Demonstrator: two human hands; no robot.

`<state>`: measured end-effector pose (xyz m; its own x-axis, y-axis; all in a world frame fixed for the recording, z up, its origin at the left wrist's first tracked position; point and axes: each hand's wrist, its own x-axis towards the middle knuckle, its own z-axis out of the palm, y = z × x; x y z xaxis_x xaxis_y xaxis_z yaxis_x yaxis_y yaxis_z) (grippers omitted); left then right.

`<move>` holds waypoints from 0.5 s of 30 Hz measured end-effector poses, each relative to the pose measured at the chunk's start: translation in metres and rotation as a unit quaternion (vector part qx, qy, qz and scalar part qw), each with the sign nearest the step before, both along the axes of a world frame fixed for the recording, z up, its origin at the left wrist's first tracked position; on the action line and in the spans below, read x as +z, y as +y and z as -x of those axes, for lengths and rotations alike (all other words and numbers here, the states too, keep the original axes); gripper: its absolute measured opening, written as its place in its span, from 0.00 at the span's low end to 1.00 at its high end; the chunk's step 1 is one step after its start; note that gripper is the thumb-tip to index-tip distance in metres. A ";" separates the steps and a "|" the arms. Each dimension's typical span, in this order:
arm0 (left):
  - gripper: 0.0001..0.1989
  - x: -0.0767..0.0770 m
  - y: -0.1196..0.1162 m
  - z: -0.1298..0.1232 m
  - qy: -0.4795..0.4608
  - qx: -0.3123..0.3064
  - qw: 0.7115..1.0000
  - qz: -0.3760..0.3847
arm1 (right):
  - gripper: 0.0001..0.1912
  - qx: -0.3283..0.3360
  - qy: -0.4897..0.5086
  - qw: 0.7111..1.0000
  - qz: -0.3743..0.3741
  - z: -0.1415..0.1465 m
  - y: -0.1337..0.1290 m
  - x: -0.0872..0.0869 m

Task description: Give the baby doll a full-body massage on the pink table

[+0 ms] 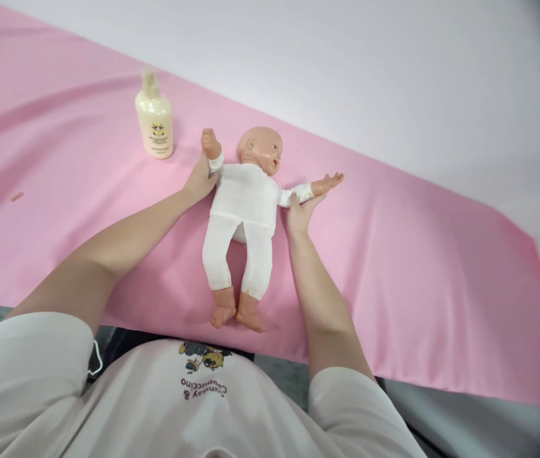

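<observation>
Doll (244, 197), white-clothed, on its back on pink cloth (417, 286), approx. mid-view; head at far end, turned to R, feet at near end, both arms out sideways. L hand (199, 181) closed round doll's arm on L side, nr cuff; fingers partly hidden. R hand (301, 213) pinching the other arm, thumb at sleeve, fingers running under forearm. Cream pump bottle (156, 124) upright on cloth, L of doll, apart from it. Sm. brownish strip (16, 196) far L.
</observation>
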<state>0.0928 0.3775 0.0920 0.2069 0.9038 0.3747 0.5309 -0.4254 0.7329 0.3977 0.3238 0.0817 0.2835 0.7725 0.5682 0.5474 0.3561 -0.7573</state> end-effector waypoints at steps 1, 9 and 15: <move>0.36 0.001 0.000 -0.001 -0.009 -0.003 1.000 -0.021 | 0.53 0.002 -0.008 1.000 -0.002 0.001 0.000 0.001; 0.40 0.004 -0.001 -0.002 -0.058 0.021 0.996 -0.056 | 0.49 0.017 -0.012 0.999 0.024 0.009 -0.004 0.012; 0.36 0.010 -0.010 -0.005 0.047 0.007 0.999 0.016 | 0.38 0.110 -0.048 0.987 0.111 0.016 -0.010 0.015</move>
